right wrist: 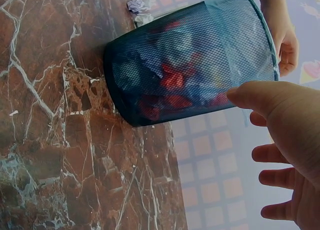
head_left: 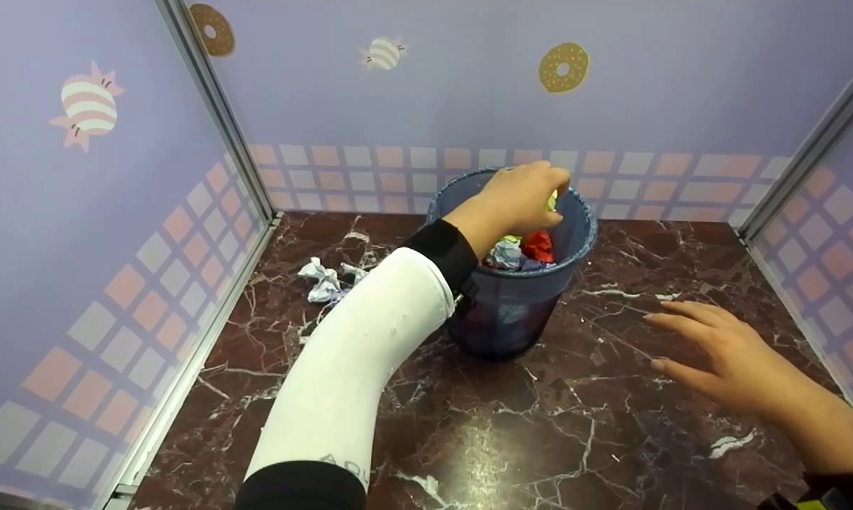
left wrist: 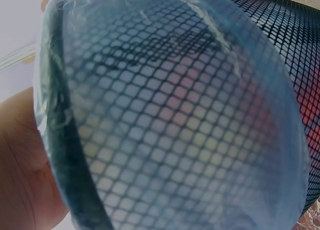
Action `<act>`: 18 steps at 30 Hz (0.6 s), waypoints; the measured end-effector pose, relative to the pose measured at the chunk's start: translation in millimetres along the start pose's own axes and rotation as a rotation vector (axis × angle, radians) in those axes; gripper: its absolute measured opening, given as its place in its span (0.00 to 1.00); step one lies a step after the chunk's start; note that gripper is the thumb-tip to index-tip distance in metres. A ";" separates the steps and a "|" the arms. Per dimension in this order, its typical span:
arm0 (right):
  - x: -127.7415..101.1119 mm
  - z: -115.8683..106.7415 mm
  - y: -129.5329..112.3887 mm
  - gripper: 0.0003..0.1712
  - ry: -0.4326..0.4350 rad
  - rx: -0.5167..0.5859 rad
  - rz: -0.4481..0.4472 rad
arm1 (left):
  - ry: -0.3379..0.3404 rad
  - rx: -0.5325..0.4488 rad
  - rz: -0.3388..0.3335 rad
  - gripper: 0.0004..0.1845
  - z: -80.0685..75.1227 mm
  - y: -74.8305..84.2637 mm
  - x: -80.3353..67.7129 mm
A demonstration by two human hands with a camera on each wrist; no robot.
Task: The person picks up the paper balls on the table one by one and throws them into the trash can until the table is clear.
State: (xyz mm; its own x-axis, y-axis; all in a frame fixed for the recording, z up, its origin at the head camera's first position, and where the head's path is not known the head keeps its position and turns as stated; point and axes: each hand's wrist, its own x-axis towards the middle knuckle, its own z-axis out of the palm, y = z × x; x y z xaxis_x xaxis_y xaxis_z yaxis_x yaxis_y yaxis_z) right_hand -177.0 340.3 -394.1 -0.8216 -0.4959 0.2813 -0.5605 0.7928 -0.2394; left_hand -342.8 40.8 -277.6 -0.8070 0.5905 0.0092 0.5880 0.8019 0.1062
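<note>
Left hand over the mesh bin seemingly pinches yellow paper; right hand relaxed

Left hand over the mouth of a blue mesh bin, fingers curled round a yellowish scrap. Just below the grip, inside the bin, crumpled red paper and pale blue paper. Well to the left of the grip, a crumpled white wad on the marble table. Right hand apart from the bin, fingers spread flat above the table.
</note>
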 end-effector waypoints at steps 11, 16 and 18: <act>16.9 7.0 -7.0 0.36 0.005 -0.013 -0.028 | 0.059 0.044 -0.023 0.39 -12.2 -13.8 -6.4; 32.6 13.6 -19.4 0.37 -0.003 -0.020 -0.096 | 0.099 0.043 -0.073 0.42 -22.8 -43.5 -17.8; 39.6 16.4 -25.8 0.37 -0.004 -0.020 -0.132 | 0.115 0.028 -0.099 0.42 -26.1 -60.1 -24.7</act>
State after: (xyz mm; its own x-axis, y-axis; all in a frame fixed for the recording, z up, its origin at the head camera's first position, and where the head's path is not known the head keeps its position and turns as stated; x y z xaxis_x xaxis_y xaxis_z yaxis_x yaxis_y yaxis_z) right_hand -196.8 294.4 -392.0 -0.7412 -0.5978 0.3053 -0.6616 0.7275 -0.1818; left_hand -359.7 -24.4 -258.3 -0.8612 0.4952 0.1142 0.5051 0.8589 0.0847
